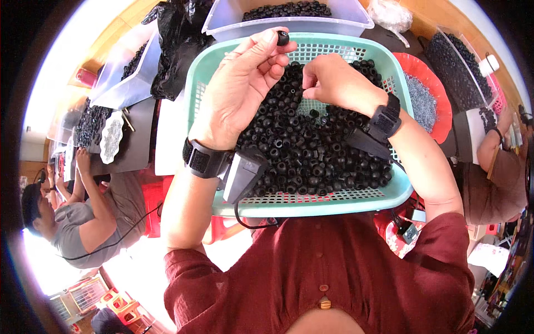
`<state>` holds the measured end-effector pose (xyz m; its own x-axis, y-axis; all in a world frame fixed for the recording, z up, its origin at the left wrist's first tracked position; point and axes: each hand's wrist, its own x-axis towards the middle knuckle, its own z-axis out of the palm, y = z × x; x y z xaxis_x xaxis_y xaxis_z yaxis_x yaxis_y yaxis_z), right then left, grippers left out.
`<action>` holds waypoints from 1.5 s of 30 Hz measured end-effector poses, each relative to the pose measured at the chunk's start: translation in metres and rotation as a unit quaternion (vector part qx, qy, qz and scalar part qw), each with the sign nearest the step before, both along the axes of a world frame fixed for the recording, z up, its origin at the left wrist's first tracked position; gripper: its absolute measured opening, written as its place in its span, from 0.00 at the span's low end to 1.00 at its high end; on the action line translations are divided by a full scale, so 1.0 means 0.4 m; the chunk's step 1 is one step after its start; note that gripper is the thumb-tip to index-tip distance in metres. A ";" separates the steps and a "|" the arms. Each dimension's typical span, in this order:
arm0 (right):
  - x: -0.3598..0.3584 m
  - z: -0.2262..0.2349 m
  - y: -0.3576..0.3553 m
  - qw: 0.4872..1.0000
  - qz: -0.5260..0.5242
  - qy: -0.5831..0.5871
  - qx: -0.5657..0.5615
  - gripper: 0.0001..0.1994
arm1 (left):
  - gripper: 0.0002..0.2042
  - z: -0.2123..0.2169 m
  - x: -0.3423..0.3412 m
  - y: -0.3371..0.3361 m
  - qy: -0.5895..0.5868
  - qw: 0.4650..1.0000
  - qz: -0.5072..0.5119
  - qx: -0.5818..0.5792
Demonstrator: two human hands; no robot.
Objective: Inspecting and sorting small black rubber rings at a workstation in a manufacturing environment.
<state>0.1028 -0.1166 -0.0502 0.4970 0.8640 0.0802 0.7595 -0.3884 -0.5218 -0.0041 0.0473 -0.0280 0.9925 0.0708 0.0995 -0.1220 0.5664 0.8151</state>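
My left hand [245, 78] is raised over the far left of a mint-green plastic basket [311, 209]. Its thumb and forefinger pinch a small round black cap-like piece [283, 38] with a hole in it; the other fingers curl loosely. My right hand [339, 83] hangs over the far middle of the basket, fingers bent and drawn together, and whatever they hold is hidden. Below both hands, a heap of the same black ring-shaped pieces [311, 156] covers most of the basket's slotted bottom. A black strap with a boxy device circles each of my wrists.
Beyond the basket stands a clear tub [289, 26] of black pieces. A red scalloped tray [443, 111] of small grey bits lies right, near another clear bin [459, 72]. Left are a black plastic bag [181, 50] and another tub [119, 83]. People sit on both sides.
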 end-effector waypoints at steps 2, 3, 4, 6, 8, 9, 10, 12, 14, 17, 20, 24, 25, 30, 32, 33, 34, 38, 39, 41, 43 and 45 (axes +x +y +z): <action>0.000 0.031 -0.006 1.000 -0.006 0.010 0.016 0.07 | 0.16 0.002 0.005 -0.003 0.026 1.000 0.005 -0.003; -0.002 0.046 -0.009 0.997 -0.027 0.056 0.042 0.07 | 0.16 0.002 0.006 -0.004 0.022 1.000 0.006 -0.002; -0.002 0.054 -0.011 0.991 -0.048 0.103 0.068 0.08 | 0.13 -0.001 0.005 -0.005 0.027 1.000 0.006 -0.003; 0.007 0.055 -0.016 0.981 -0.044 0.118 0.149 0.07 | 0.10 -0.006 0.009 -0.004 0.037 0.999 0.000 -0.009; 0.006 0.070 -0.009 0.947 -0.026 0.139 0.290 0.05 | 0.10 -0.012 0.007 -0.002 0.037 0.999 0.008 -0.006; -0.001 0.085 -0.021 0.940 -0.038 0.142 0.308 0.06 | 0.10 -0.012 0.005 -0.003 0.039 0.999 0.013 -0.004; -0.002 0.094 -0.025 0.935 -0.039 0.131 0.327 0.06 | 0.10 -0.008 0.004 -0.006 0.051 0.999 0.016 -0.007; -0.002 0.100 -0.028 0.929 -0.037 0.118 0.348 0.07 | 0.10 -0.016 0.009 -0.006 0.049 0.999 0.015 0.000; -0.004 0.094 -0.023 0.914 -0.010 0.088 0.397 0.07 | 0.09 -0.015 0.013 -0.013 0.061 0.998 0.013 0.007; -0.017 0.103 -0.016 0.925 0.017 0.062 0.374 0.07 | 0.08 -0.016 0.011 -0.017 0.065 0.997 0.028 0.036; -0.025 0.100 -0.013 0.924 0.014 0.095 0.371 0.09 | 0.06 -0.017 0.012 -0.016 0.062 0.997 0.024 0.043; -0.028 0.094 -0.006 0.912 -0.012 0.126 0.389 0.11 | 0.06 -0.018 0.012 -0.018 0.060 0.996 0.021 0.063; -0.030 0.093 -0.004 0.911 -0.022 0.124 0.393 0.11 | 0.07 -0.020 0.011 -0.017 0.060 0.996 0.020 0.068; -0.034 0.093 -0.011 0.940 -0.018 0.027 0.339 0.11 | 0.08 -0.015 0.003 -0.018 0.060 0.996 0.021 0.055; -0.043 0.092 -0.007 0.936 -0.005 -0.011 0.351 0.11 | 0.06 -0.014 0.002 -0.019 0.075 0.997 0.025 0.020; -0.054 0.095 -0.003 0.934 0.002 -0.023 0.357 0.12 | 0.06 -0.017 0.002 -0.015 0.075 0.997 0.026 0.020; -0.060 0.097 -0.002 0.931 0.007 -0.036 0.362 0.12 | 0.07 -0.022 0.003 -0.011 0.076 0.997 0.021 0.018; -0.062 0.089 0.007 0.921 0.008 -0.134 0.366 0.16 | 0.09 -0.017 0.001 -0.015 0.110 0.994 0.011 0.001; -0.062 0.087 0.008 0.921 0.008 -0.134 0.366 0.16 | 0.09 -0.020 0.003 -0.016 0.109 0.994 0.011 0.001; -0.066 0.088 0.012 0.914 0.003 -0.175 0.365 0.16 | 0.09 -0.025 0.001 -0.014 0.097 0.995 0.004 -0.004; -0.067 0.090 0.012 0.908 -0.004 -0.210 0.362 0.15 | 0.09 -0.020 -0.001 -0.016 0.094 0.996 0.001 -0.002; -0.066 0.088 0.011 0.901 -0.012 -0.245 0.358 0.15 | 0.09 -0.013 -0.002 -0.020 0.090 0.996 -0.002 -0.001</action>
<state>0.0763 -0.1122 -0.0150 0.2679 0.4934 0.8275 0.9627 -0.1044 -0.2494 -0.0049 0.0392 -0.0333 0.9945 0.0672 -0.0808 0.0284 0.5684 0.8222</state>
